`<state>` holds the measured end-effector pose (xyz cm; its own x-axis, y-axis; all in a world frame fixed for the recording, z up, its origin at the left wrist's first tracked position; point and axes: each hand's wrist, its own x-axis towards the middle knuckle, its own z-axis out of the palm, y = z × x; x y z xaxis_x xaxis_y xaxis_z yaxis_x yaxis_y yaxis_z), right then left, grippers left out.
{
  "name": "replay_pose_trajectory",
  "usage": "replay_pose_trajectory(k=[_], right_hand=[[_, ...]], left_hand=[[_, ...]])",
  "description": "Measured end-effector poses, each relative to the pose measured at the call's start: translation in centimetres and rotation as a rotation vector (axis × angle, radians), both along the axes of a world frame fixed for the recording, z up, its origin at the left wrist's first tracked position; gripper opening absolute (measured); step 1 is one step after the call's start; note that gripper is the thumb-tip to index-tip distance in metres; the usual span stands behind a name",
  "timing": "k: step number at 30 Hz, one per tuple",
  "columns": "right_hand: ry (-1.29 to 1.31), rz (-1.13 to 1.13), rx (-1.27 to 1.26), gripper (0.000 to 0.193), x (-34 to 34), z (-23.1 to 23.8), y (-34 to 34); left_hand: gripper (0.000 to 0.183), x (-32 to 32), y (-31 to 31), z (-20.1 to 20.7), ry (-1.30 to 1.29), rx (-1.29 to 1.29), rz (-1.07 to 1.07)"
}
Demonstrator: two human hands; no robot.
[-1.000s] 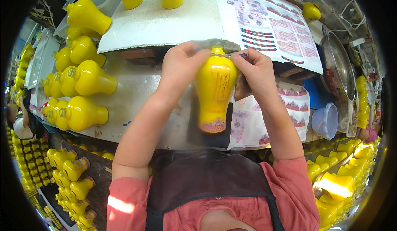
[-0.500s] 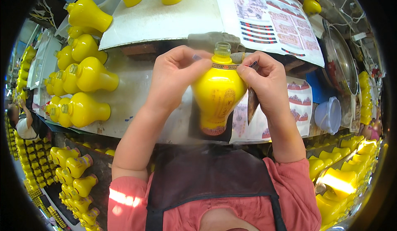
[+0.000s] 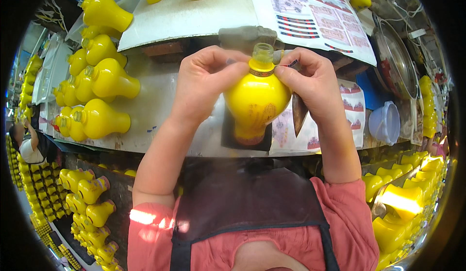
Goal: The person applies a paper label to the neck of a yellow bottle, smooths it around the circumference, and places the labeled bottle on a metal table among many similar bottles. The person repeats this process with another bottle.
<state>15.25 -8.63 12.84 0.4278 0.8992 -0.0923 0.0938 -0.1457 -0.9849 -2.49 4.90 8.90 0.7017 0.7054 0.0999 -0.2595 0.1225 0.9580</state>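
A glossy yellow bottle (image 3: 257, 94) with a clear glass mouth stands in front of me on a dark pad (image 3: 230, 134), its front printed in red. Round the base of its neck lies a narrow dark patterned decal strip (image 3: 262, 72). My left hand (image 3: 206, 84) pinches the strip's left end at the neck, finger and thumb together. My right hand (image 3: 308, 79) pinches the right end, which sticks out past the bottle. A brown pointed blade-like tool (image 3: 299, 113) hangs beneath the right palm; its upper part is hidden there.
Decal sheets (image 3: 335, 23) lie on a raised white board at the back right, another sheet (image 3: 352, 111) beyond my right hand. Several yellow bottles (image 3: 114, 78) lie at the left. A pale blue bucket (image 3: 385, 123) stands right, near a round metal pan (image 3: 395, 57).
The strip has gone from stretched across the neck's front to curving closely round it. The bottle's neck now tilts slightly toward me, and both hands have drawn in beside it.
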Motion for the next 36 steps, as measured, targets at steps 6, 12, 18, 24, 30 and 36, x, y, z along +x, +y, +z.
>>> replay_pose_trajectory(k=[6,12,18,24,30,36], right_hand=[[0.106,0.085,0.104,0.017,0.8,-1.2,0.1],[0.191,0.033,0.071,0.045,2.2,-0.2,0.2],[-0.096,0.244,-0.171,0.047,1.1,2.2,-0.2],[-0.104,0.311,0.048,0.038,1.8,0.6,1.2],[-0.059,0.354,0.024,0.029,3.5,-0.3,0.9],[-0.074,0.334,-0.031,0.035,2.8,1.2,0.6]], left_hand=[[0.013,-0.4,-0.5,0.0,-0.011,0.028,0.018],[0.012,-0.5,-0.9,0.1,-0.023,0.048,0.026],[0.012,-0.5,-1.1,-0.1,-0.05,0.025,0.018],[0.013,-0.5,-1.1,-0.4,-0.055,-0.01,0.021],[0.011,-0.2,-1.0,-0.4,-0.056,-0.008,0.016],[0.008,0.0,-0.9,-0.4,-0.086,-0.059,0.012]])
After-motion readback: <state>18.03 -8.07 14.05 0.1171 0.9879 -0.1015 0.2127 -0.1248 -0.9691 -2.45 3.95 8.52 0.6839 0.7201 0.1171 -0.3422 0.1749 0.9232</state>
